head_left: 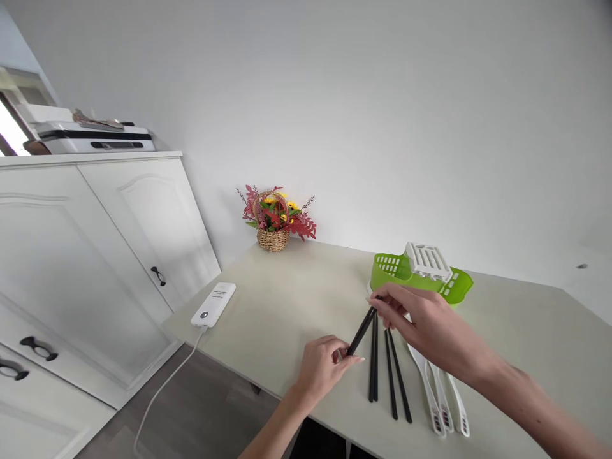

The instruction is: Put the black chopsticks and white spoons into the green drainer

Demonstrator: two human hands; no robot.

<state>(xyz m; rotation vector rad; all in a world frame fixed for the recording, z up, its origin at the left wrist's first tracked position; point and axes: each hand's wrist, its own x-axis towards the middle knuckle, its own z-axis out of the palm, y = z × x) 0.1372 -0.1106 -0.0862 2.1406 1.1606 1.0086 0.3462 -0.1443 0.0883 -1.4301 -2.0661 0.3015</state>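
Both hands meet over the near part of the pale beige table (296, 299). The left hand (321, 370) pinches the lower end of a slim black chopstick (361, 331) between thumb and fingertips, and the right hand (423, 322) grips its upper end, fingers curled round it, so the stick slants up off the tabletop between them. Whether the right hand holds one stick or two I cannot quite tell, as its fingers cover that end.

Just beside them four more black chopsticks (388, 373) lie flat in two loose pairs, their near tips close to the table's front edge. To the right of these rest three white plastic spoons (442, 401), handles toward the edge. Behind the right hand sits a lime-green slotted plastic drainer basket (456, 285) with a white ribbed insert (427, 259) propped in it.

The left half of the table is open, with only a white power bank (213, 304) at its left edge, its cable hanging down, and a wicker basket of red and yellow flowers (275, 220) against the wall. A white cabinet (95, 255) stands well apart on the left.
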